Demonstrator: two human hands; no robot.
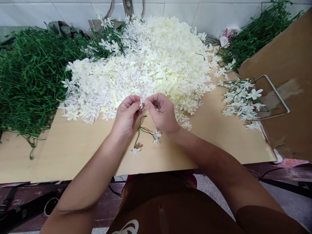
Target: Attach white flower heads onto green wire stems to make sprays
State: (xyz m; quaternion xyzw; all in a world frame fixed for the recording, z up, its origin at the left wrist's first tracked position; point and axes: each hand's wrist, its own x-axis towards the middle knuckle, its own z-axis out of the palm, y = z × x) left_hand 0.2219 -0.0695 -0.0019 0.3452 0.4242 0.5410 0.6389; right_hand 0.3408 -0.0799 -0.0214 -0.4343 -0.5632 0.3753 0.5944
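My left hand (pixel 128 113) and my right hand (pixel 162 112) meet over the front edge of a big heap of white artificial flowers (pixel 156 65). Between their pinched fingertips is a small white artificial flower (pixel 141 103), mostly covered by the fingers. Both hands are closed on it. Just below them a green artificial stem (pixel 139 128) lies on the board, branching out, with white blossoms (pixel 156 136) at the ends of its branches. Whether the stem is joined to the flower in my fingers is hidden.
Green artificial stems (pixel 29 78) are piled at the left, with another bundle (pixel 260 32) at the far right. Flowered stems (pixel 242 100) lie beside a cardboard box (pixel 285 81) with a metal wire handle (pixel 278 94). A tan board (pixel 85 152) covers the table before a tiled wall.
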